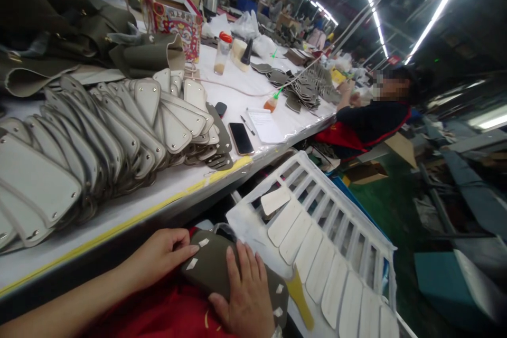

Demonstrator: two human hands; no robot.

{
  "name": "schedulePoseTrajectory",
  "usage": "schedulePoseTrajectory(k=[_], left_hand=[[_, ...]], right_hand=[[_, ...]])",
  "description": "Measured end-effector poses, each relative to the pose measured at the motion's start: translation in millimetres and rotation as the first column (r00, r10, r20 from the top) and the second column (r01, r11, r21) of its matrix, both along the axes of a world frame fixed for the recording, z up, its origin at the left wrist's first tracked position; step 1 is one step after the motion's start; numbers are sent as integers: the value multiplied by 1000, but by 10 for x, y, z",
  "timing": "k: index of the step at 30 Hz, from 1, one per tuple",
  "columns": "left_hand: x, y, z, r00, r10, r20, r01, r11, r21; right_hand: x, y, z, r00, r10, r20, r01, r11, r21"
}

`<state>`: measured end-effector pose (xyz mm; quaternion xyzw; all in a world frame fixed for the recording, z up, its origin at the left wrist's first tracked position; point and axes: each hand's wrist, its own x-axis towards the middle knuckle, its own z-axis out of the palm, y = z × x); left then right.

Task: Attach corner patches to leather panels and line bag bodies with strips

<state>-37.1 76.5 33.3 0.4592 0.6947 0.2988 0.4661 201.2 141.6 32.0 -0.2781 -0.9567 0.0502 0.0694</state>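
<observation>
Both hands held 1 olive leather piece on the lap: left hand pinched its edge, right hand pressed flat. Small stickers, prob. tape, could've peeled off w/ rubbing fingers.

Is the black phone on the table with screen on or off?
Off: the phone lies flat near the table edge, screen dark.

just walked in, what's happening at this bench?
A person holds an olive leather piece on their lap, left hand at its edge, right hand flat on top. A white crate beside them carries pale panels in a row. More panels are stacked on the table. Another person works further along.
</observation>
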Motion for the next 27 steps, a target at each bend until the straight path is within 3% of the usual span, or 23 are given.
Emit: schedulePoseTrajectory(k=[12, 19, 24, 27], left_hand=[[-85, 52, -58, 994, -3, 113, 2, 1000, 14], [-27, 17, -132, 994, 24, 108, -28, 999, 36], [89, 33, -190, 988, 109, 106, -116, 991, 65], [155, 37, -189, 990, 126, 64, -132, 985, 110]], right_hand=[[-35, -24, 65, 993, 51, 102, -45, 997, -64], [-215, 6, 66, 989, 145, 11, -143, 985, -100], [-306, -13, 45, 996, 92, -17, -94, 978, -184], [-288, -32, 123, 998, 41, -41, -50, 969, -243]])
